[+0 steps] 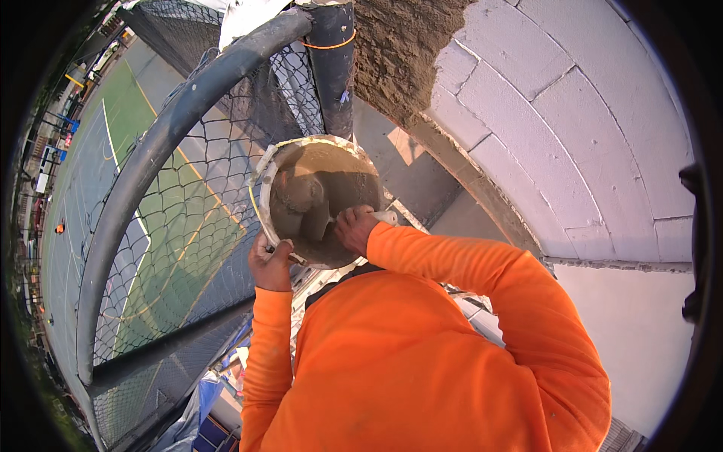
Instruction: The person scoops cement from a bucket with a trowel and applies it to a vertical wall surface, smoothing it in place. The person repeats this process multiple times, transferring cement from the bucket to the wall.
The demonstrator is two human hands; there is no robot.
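A round bucket (265, 188) with a pale, crusted rim is tipped so its inside shows in front of my chest. Wet grey-brown mortar (297, 194) coats its walls and lies in a lump inside. My left hand (271, 264) grips the near left of the rim, thumb on the edge. Over the near right of the bucket, my right hand (355, 230) is closed round a trowel (386, 217); its pale handle end sticks out past the hand. The trowel's blade, smeared with mortar, reaches into the bucket and shows only in part.
A chain-link fence (188, 196) with a thick dark pipe frame (124, 203) stands on the left, a sports court (113, 166) far below it. On the right rises a pale block wall (535, 113), partly coated with brown mortar (407, 45). A dark post (332, 75) stands beyond the bucket.
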